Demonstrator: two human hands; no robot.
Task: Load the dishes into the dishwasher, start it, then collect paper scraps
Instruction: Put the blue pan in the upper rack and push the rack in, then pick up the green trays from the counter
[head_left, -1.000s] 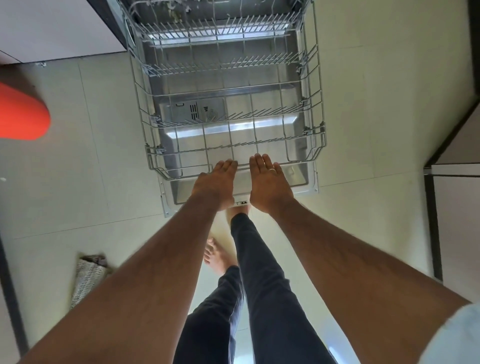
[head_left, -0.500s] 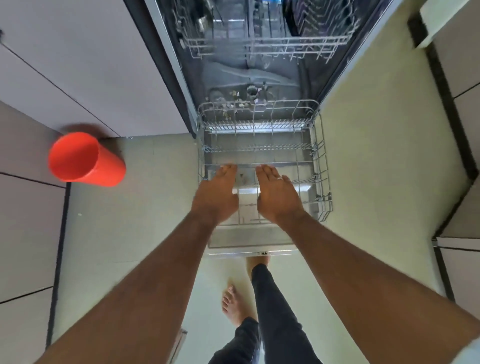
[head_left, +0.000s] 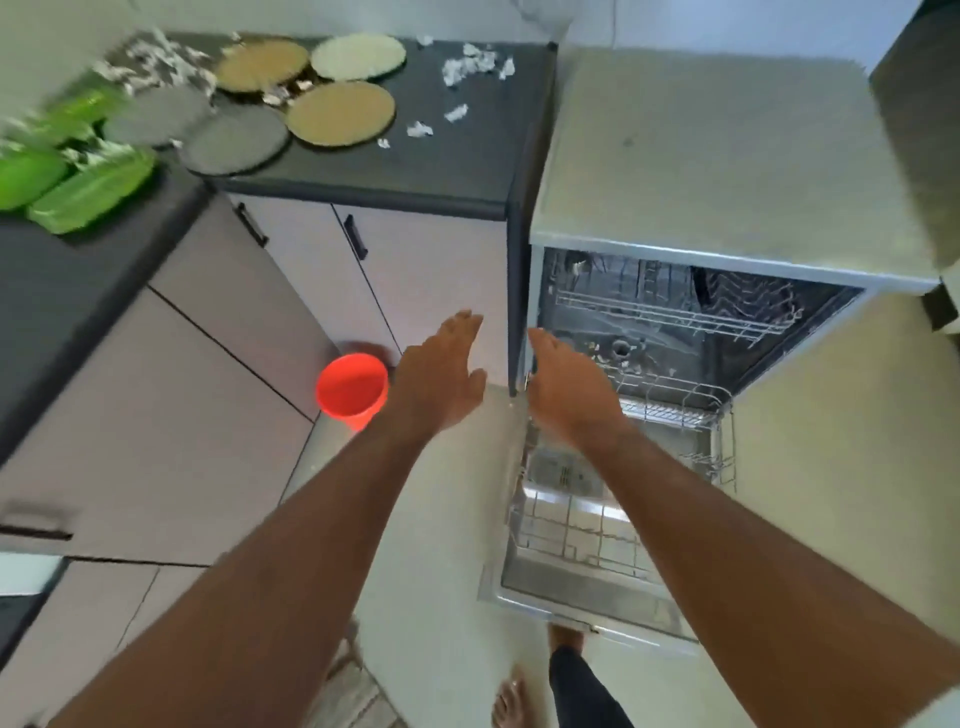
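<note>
The dishwasher (head_left: 727, 171) stands open at the right, its door (head_left: 587, 597) folded down flat over the pale floor and its lower rack (head_left: 597, 519) pulled out on top of the door, bare wire with nothing in it that can be made out. An upper rack (head_left: 675, 312) shows inside the dark tub. To the left runs a dark countertop (head_left: 457, 156) above pale cabinet doors (head_left: 426, 291) with black handles. On that counter lie the round plates (head_left: 340, 113), tan, cream and grey, partly overlapping one another, and at the far left edge, blurred, some green dishes (head_left: 78, 192). White paper scraps (head_left: 470, 65) are scattered over the counter among and beside the plates. An orange cup (head_left: 353, 389) sits on the floor against the cabinets, just beside the left hand as seen from the head camera. The left hand (head_left: 441, 379) and the right hand (head_left: 569, 389) are both stretched forward in the air, fingers straight and holding nothing, the right one above the rack's inner end.
</note>
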